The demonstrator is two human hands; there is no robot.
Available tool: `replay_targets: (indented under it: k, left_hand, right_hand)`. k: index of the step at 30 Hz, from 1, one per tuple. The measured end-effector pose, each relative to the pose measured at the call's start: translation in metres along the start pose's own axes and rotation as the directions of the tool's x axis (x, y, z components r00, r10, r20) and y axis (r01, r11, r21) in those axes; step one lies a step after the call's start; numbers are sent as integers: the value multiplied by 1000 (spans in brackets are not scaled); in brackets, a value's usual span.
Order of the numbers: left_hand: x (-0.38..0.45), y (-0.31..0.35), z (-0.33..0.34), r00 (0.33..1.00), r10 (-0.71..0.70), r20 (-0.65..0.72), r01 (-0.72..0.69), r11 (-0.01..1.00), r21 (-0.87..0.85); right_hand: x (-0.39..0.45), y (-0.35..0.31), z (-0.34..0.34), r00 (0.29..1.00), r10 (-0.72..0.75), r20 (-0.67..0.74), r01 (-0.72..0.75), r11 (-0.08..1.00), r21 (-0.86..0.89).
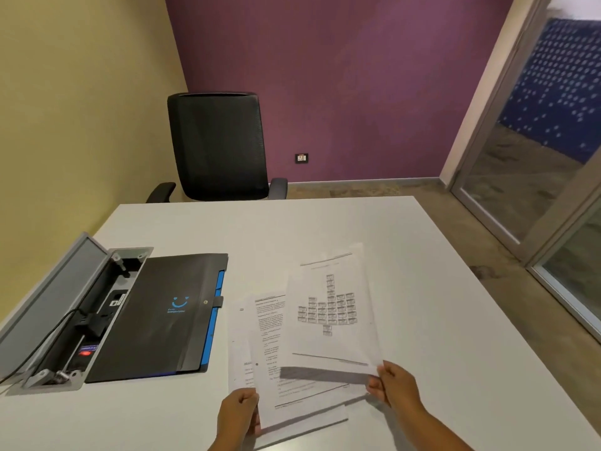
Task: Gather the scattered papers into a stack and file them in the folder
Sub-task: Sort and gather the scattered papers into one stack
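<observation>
Ideally, the chart sheet [330, 314] pinched at its near corner by the right hand [395, 384] is laid squarely onto the papers [276, 369] gripped by the left hand [239, 413], edges aligned, the closed folder [156, 317] lying beyond the left hand.

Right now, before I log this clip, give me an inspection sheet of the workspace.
Surface: white table, flat.
Job's things: diagram sheet lifted above text sheets; black folder closed, lying left of them.
Clutter: nothing seen.
Hands: left hand grips the text sheets' near edge; right hand pinches the diagram sheet's near corner.
Cables: black cable runs into the open socket box at the table's left.
Surroundings: black chair, purple wall, glass door.
</observation>
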State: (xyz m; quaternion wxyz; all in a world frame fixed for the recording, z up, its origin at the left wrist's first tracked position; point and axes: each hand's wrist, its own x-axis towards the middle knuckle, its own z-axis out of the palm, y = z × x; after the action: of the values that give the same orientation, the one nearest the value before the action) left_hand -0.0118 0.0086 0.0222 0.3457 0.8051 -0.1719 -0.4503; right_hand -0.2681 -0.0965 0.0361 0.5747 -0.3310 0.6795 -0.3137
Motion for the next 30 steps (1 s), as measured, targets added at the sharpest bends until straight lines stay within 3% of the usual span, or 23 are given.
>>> replay_targets:
  k: [7,13,18,22,25,30]
  left_hand:
    - [-8,13,-1,999,-44,11,45,996,-74]
    - [-11,14,4,994,30,108,-44,991,128]
    - [-20,14,8,981,87,173,-125,967,223]
    - [-23,12,7,981,136,139,-166,959,229]
    - [-24,14,6,979,177,102,-191,969,155]
    - [-28,35,-1,963,268,-27,-268,963,-15]
  right_hand:
    - [-5,6,11,997,0,79,11,991,-137]
    - [-4,9,5,990,39,139,5,953,-304]
    - [-1,10,-1,987,-52,151,129,820,-557]
    - [0,7,-6,987,-96,129,153,811,-564]
    - [1,-3,-2,987,-97,125,145,865,-480]
    - [-7,-39,7,938,-292,187,335,903,-268]
